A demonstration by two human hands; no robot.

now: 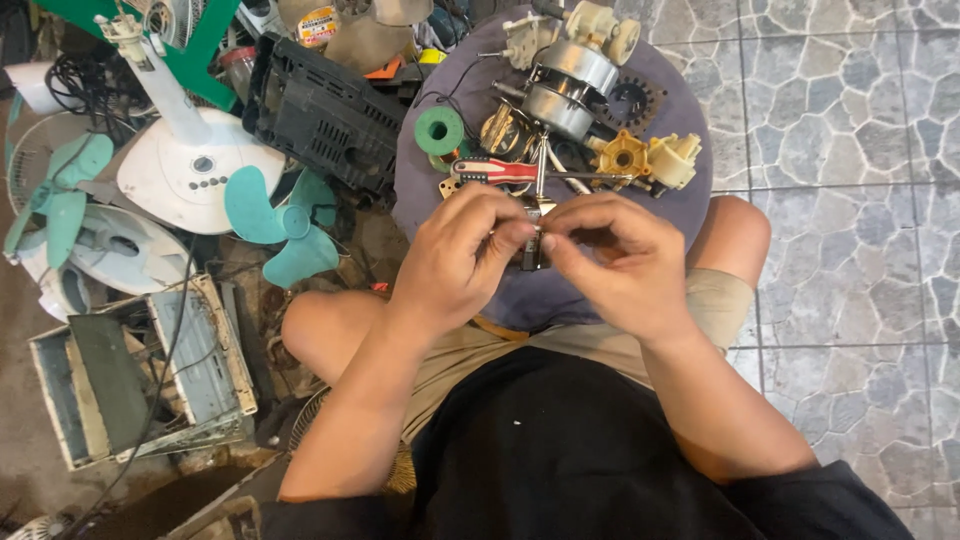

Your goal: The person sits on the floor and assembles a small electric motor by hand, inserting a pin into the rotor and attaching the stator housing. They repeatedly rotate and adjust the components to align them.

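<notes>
**Inspector:** Report the hands and what they hold.

**Operator:** From my remote view, both hands meet over the near edge of the round purple stool (440, 215). My left hand (462, 255) and right hand (615, 260) pinch a small dark metal part (533, 245) between them, thumbs and forefingers pressed tight on it from either side. The part stands roughly upright, just above the stool's front rim. I cannot tell what kind of part it is; the fingers cover most of it.

**Inspector:** What lies on the stool?

**Operator:** A silver fan motor (565, 85) lies at the stool's far middle, tilted. Just left of it on the stool sits a green spool (439, 130). A red-handled screwdriver (495, 171) lies across the stool, just beyond my fingertips, its shaft pointing right. A yellow plastic gear housing (622, 156) rests at the stool's right side, with a cream-coloured plastic piece (675, 158) touching it.

**Inspector:** And off the stool?

**Operator:** Left of the stool lies a black plastic casing (320, 110), touching the stool's edge. Further left, a teal fan blade (280, 225) lies on the floor, and past it a white fan base (190, 170). Well to the stool's lower left sits an open grey metal box (140, 375). To the stool's right is grey stone-pattern tile floor (850, 150).
</notes>
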